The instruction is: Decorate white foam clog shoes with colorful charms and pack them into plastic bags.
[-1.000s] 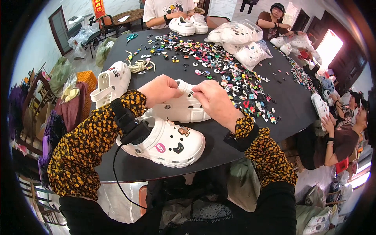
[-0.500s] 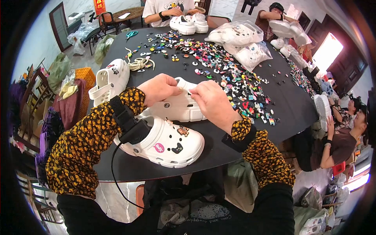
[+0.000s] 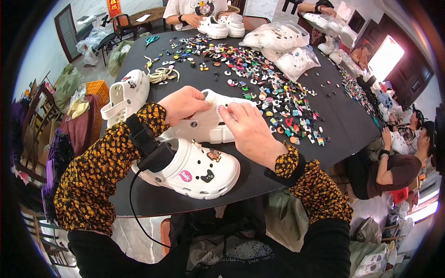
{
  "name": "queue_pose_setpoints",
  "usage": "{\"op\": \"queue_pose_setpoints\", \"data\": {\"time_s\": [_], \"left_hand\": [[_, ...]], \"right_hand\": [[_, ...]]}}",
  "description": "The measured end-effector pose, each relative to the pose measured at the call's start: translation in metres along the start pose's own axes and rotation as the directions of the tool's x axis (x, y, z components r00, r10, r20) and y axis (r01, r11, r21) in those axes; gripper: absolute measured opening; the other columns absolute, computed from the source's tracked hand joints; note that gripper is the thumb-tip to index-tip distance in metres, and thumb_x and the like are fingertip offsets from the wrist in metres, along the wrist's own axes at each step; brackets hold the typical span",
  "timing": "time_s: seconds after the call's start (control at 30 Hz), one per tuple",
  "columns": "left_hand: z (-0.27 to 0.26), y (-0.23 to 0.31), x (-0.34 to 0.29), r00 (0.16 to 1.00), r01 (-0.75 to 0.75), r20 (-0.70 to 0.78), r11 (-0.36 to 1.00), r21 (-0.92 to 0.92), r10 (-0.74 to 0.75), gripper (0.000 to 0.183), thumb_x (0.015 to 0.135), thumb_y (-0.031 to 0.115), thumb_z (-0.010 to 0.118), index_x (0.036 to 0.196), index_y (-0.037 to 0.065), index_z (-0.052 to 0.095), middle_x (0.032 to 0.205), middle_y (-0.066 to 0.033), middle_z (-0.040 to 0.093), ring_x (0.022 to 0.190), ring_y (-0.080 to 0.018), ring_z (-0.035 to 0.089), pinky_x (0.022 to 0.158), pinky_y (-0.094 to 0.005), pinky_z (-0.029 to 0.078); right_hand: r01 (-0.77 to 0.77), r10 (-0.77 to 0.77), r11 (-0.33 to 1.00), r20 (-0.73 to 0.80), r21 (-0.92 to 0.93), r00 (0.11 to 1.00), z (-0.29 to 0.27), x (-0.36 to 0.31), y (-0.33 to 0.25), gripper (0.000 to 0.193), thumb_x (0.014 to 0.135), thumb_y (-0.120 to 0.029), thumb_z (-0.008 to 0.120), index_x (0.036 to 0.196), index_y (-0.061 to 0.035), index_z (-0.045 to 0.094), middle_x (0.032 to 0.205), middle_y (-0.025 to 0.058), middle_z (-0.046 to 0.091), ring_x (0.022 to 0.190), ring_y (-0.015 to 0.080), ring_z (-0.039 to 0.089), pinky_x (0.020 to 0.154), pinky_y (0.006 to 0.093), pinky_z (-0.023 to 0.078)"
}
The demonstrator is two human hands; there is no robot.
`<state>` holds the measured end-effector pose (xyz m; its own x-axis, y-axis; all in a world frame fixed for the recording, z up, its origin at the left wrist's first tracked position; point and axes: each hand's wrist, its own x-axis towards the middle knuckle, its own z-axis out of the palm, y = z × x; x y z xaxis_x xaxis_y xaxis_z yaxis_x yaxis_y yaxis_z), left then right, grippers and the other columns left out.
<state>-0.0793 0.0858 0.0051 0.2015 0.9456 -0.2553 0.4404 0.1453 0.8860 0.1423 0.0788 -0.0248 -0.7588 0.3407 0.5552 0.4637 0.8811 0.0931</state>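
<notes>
My left hand [image 3: 185, 105] grips the opening of a white clog [image 3: 208, 130], its thumb on the upper. On the same clog's upper, my right hand [image 3: 252, 132] has its thumb and fingertips closed at a small pink-and-white shoe charm [image 3: 219, 109], mostly covered by the fingers. Nearer to me lies a second white clog [image 3: 199, 173], toe to the right, bearing a pink round charm [image 3: 185, 176], a black game-controller charm [image 3: 207, 175] and a brown figure charm [image 3: 214, 155]. A third white clog [image 3: 132, 92] stands left of my left hand.
Loose charms [image 3: 282, 99] are heaped across the dark table [image 3: 338, 120]. Bagged white clogs [image 3: 278, 39] lie at the back, near teal scissors [image 3: 151, 40] and a cream cord [image 3: 163, 75]. Co-workers sit across and at the right. A black cable [image 3: 131, 199] hangs from my left wrist.
My right hand's fingers have shifted slightly left and closer against the clog's upper. My left hand keeps its hold. At the right, a co-worker's clog has been lowered.
</notes>
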Motion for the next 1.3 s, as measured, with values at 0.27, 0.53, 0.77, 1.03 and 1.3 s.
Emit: {"op": "queue_pose_setpoints", "data": {"time_s": [0.27,0.53,0.77,1.03,1.3], "left_hand": [[0.0,0.004,-0.004,0.998,-0.032,0.053,0.999,0.006,0.032,0.017,0.085,0.016,0.061,0.078,0.002,0.064,0.061,0.0035,0.051,0.051,-0.0054,0.043,0.045,-0.0253,0.033],[0.007,0.008,-0.006,0.998,-0.041,0.057,0.999,0.035,0.039,0.017,0.084,0.015,0.06,0.073,0.002,0.06,0.058,0.0035,0.05,0.051,-0.0042,0.044,0.046,-0.023,0.033],[0.01,0.022,-0.016,0.999,-0.046,0.015,0.985,0.168,0.044,0.022,0.086,0.017,0.057,0.072,0.0,0.057,0.058,0.0023,0.049,0.052,-0.005,0.043,0.047,-0.0241,0.034],[-0.011,0.017,-0.048,0.968,-0.206,-0.101,0.957,0.202,0.229,0.026,0.088,0.016,0.055,0.1,-0.006,0.063,0.076,-0.0046,0.062,0.069,-0.0086,0.055,0.063,-0.0238,0.045],[-0.04,0.002,-0.105,0.907,-0.257,-0.306,0.956,0.142,0.289,0.025,0.094,0.015,0.05,0.11,0.0,0.06,0.095,-0.0036,0.064,0.083,-0.0081,0.058,0.072,-0.0235,0.049]], "right_hand": [[0.084,-0.076,0.988,0.066,-0.132,0.995,-0.002,0.003,-0.003,0.042,0.077,-0.008,0.05,0.116,0.0074,0.052,0.1,0.012,0.05,0.094,0.0246,0.048,0.079,0.0343,0.039],[0.156,-0.127,0.967,0.149,-0.203,0.981,-0.006,0.005,-0.003,0.039,0.077,-0.012,0.05,0.109,0.0086,0.054,0.099,0.0116,0.051,0.093,0.0232,0.048,0.08,0.0326,0.039],[0.076,-0.061,0.992,0.155,-0.097,0.986,-0.012,-0.001,-0.001,0.045,0.076,-0.007,0.05,0.118,0.0083,0.05,0.107,0.0143,0.05,0.1,0.0274,0.048,0.083,0.0358,0.04],[0.095,-0.096,0.994,0.021,0.051,0.995,-0.011,-0.004,0.003,0.039,0.075,-0.008,0.055,0.112,-0.0001,0.056,0.098,0.0111,0.053,0.093,0.0265,0.051,0.081,0.0369,0.041],[0.095,-0.074,0.968,-0.098,0.232,0.992,-0.03,0.032,0.003,0.021,0.071,-0.004,0.059,0.091,-0.0034,0.065,0.096,0.0089,0.056,0.09,0.0261,0.055,0.082,0.0362,0.043]]}}
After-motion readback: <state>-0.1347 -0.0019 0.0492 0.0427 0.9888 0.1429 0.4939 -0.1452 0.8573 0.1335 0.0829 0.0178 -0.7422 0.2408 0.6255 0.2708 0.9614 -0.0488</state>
